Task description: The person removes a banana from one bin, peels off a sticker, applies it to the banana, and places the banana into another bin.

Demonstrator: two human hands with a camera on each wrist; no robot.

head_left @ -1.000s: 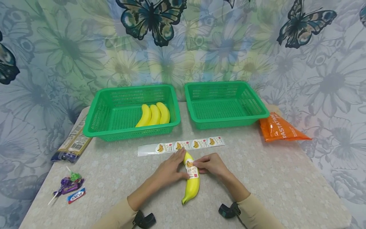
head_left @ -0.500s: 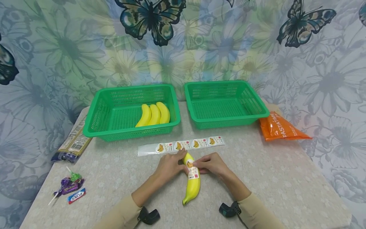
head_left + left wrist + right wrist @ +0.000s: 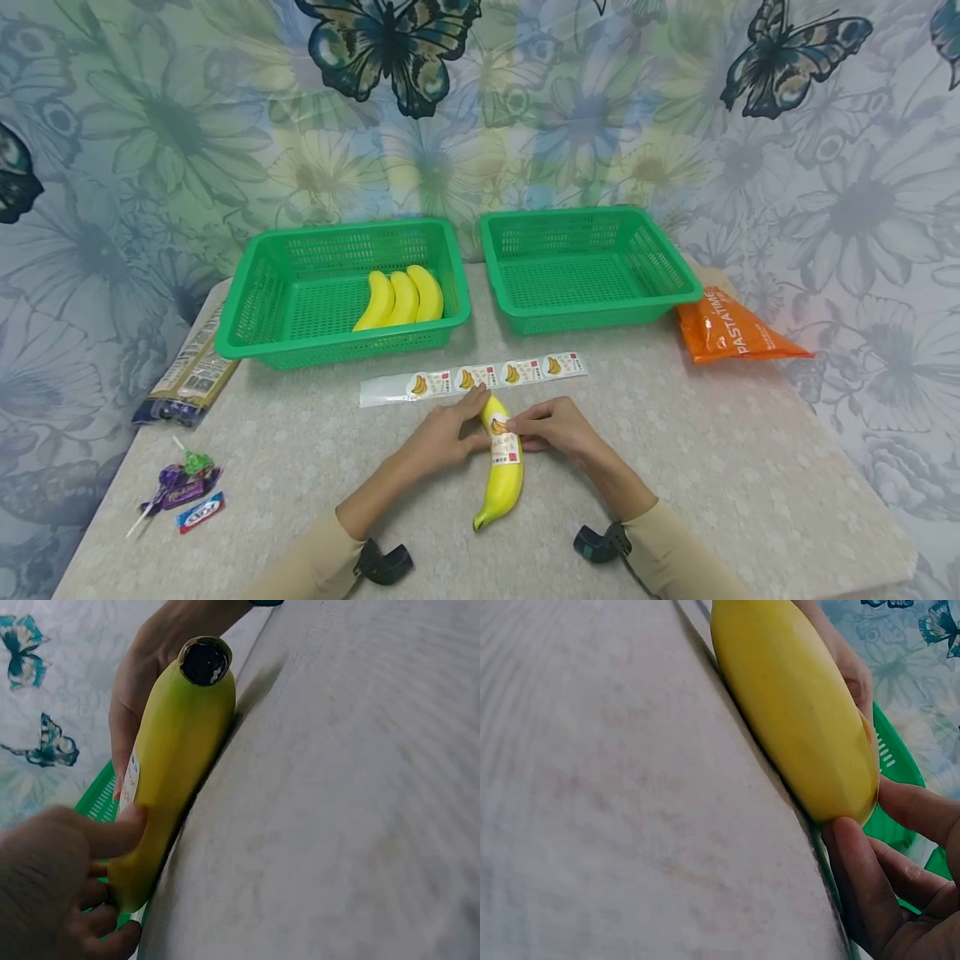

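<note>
A yellow banana (image 3: 498,496) lies on the table with its stem end toward me. A white label (image 3: 505,451) with a banana picture runs along its top. My left hand (image 3: 437,439) holds the far part from the left, thumb on the near side of its fingers. From the right, my right hand (image 3: 558,429) touches the label's edge with bent fingers. In the right wrist view its fingertips meet the banana (image 3: 795,712) at the label and lower down the side. Just beyond lies a strip of banana labels (image 3: 384,390), partly behind the left fingertips.
Two green baskets stand at the back; the left basket (image 3: 341,350) contains three bananas (image 3: 402,300), the right basket (image 3: 592,318) nothing visible. An orange bag (image 3: 738,329) lies at right. At left are a gold-and-purple packet (image 3: 191,371) and several wrapped sweets (image 3: 183,485).
My left fingers have shifted slightly along the banana, first bending more, then settling at its far end. The right hand stays at the label. The head view has tilted slightly.
</note>
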